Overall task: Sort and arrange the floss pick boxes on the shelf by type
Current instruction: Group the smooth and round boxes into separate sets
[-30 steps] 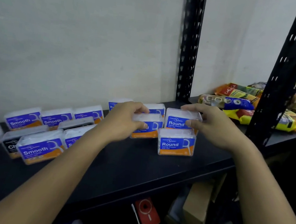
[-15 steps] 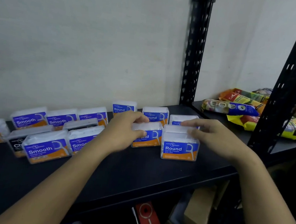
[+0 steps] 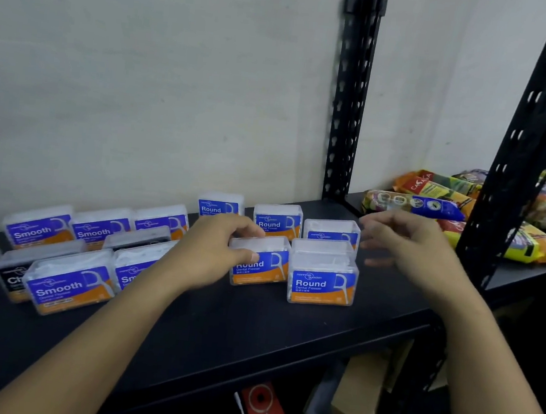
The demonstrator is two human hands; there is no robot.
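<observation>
Clear floss pick boxes with blue and orange labels stand on a black shelf (image 3: pixel 251 332). Several "Round" boxes group at the middle right: a front one (image 3: pixel 322 281) stands free, and my left hand (image 3: pixel 216 251) grips another (image 3: pixel 260 266) just left of it. Behind them stand three more Round boxes (image 3: pixel 278 221). To the left sit several "Smooth" boxes (image 3: pixel 68 284), with a black-labelled box (image 3: pixel 13 275) among them. My right hand (image 3: pixel 405 246) hovers with fingers spread, to the right of the Round boxes, holding nothing.
Black perforated uprights stand at the back (image 3: pixel 347 113) and the right front (image 3: pixel 518 165). Snack bags (image 3: pixel 416 205) lie on the neighbouring shelf to the right. Below the shelf are a cardboard box (image 3: pixel 359 401) and a red item (image 3: pixel 263 411).
My right hand set the front Round box down on the shelf, let go and pulled back to the right. My left hand stays on its Round box.
</observation>
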